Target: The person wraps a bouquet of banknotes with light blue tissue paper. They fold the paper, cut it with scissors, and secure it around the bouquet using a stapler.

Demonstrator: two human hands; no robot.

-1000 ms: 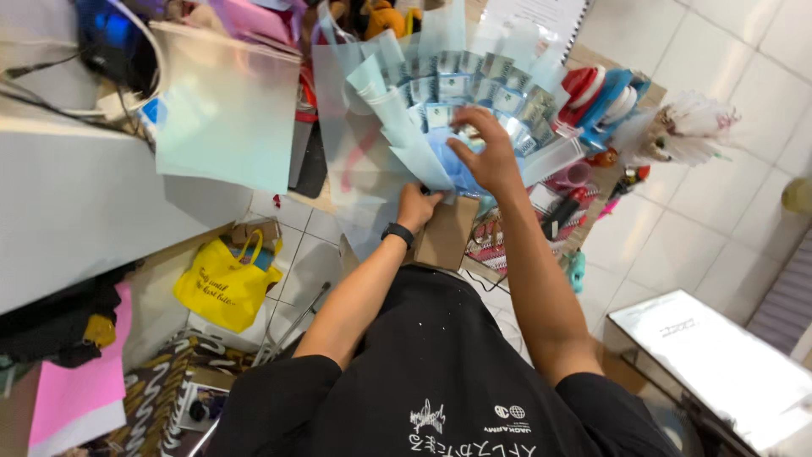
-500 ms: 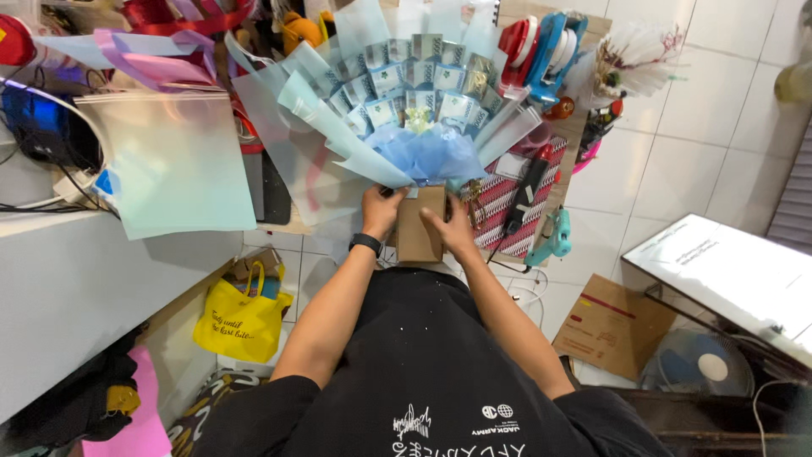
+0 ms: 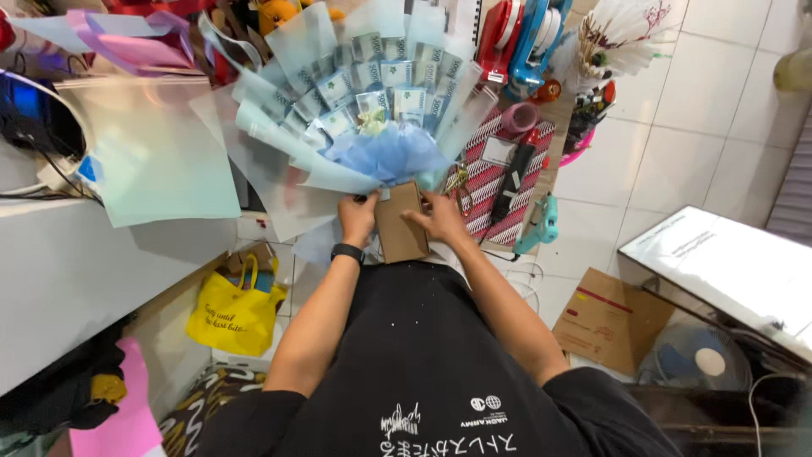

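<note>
Here both hands grip the brown cardboard handle (image 3: 400, 222) upright: left hand (image 3: 359, 217) and right hand (image 3: 440, 218) closed on its sides. The banknote bouquet (image 3: 372, 110) fans out on the far side.

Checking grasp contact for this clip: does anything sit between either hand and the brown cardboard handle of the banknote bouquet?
Nothing visible does. The left hand and right hand both rest directly against the brown cardboard handle, one on each side, below the blue tissue wrap.

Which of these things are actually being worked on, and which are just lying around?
In use:
left hand
right hand
brown cardboard handle
banknote bouquet
blue tissue

Lying about:
yellow bag
glue gun
cardboard box
fan
</note>
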